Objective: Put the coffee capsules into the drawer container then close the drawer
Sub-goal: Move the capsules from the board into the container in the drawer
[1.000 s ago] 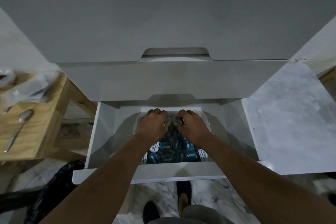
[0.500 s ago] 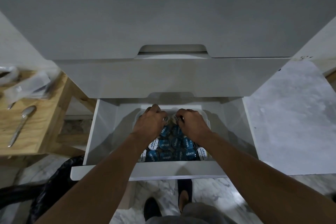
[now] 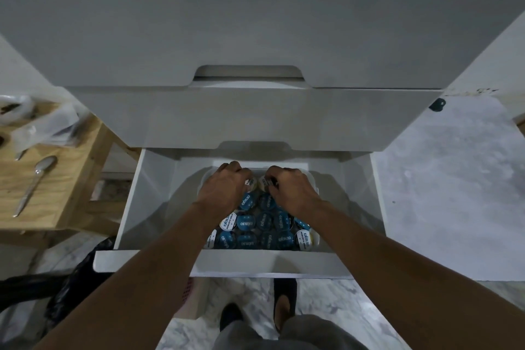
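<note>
The white drawer (image 3: 241,261) stands pulled out below me. Inside sits a clear plastic container (image 3: 314,183) filled with several blue and white coffee capsules (image 3: 265,226). My left hand (image 3: 224,189) and my right hand (image 3: 292,190) are both down in the far end of the container, knuckles up, fingers curled. Each hand pinches a white-lidded capsule (image 3: 257,182) where the fingertips meet in the middle. The back of the container is hidden under my hands.
A closed white drawer front (image 3: 250,119) overhangs the open one. A wooden table (image 3: 48,187) with a spoon (image 3: 35,183) and plastic wrap stands to the left. Black bag (image 3: 71,290) lies at floor level left; marble floor and my feet are below.
Both hands have stayed in the far end of the container, shifting only slightly; the capsules between the fingertips sit a little lower among the others.
</note>
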`<control>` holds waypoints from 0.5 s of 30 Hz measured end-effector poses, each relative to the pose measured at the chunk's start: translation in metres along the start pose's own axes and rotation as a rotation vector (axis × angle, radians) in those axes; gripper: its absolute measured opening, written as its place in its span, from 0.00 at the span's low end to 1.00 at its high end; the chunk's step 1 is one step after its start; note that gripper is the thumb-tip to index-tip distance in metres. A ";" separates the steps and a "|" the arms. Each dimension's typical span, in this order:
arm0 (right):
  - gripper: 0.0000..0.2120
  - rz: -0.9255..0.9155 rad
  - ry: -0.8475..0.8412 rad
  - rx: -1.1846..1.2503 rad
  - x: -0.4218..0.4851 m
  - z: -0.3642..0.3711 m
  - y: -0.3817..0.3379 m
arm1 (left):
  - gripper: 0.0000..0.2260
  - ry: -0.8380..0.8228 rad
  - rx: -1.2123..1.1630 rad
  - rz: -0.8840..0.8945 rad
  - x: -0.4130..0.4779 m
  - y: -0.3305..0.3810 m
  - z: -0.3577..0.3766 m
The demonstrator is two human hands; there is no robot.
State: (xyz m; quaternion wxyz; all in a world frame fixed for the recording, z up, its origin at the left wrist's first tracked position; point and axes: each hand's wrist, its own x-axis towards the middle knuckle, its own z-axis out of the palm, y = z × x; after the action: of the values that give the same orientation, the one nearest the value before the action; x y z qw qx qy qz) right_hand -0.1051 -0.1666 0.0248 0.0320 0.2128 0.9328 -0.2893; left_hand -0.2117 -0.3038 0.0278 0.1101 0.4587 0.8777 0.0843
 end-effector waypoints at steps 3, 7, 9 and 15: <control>0.08 -0.008 0.008 -0.026 -0.003 -0.005 0.000 | 0.13 -0.009 0.013 0.005 -0.003 0.003 -0.005; 0.10 0.005 0.022 -0.017 -0.010 -0.017 0.000 | 0.15 -0.020 0.071 0.030 -0.011 -0.002 -0.018; 0.11 0.022 0.049 -0.016 -0.018 -0.024 0.001 | 0.15 -0.024 0.099 0.064 -0.018 -0.004 -0.026; 0.14 0.115 0.227 -0.098 -0.062 -0.051 -0.012 | 0.12 0.079 0.097 0.094 -0.040 0.006 -0.058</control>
State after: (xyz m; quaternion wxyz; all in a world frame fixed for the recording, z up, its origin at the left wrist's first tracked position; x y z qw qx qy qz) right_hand -0.0504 -0.1713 0.0849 -0.0470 0.2953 0.9297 -0.2149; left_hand -0.2004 -0.3360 0.0901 0.0488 0.5007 0.8618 0.0650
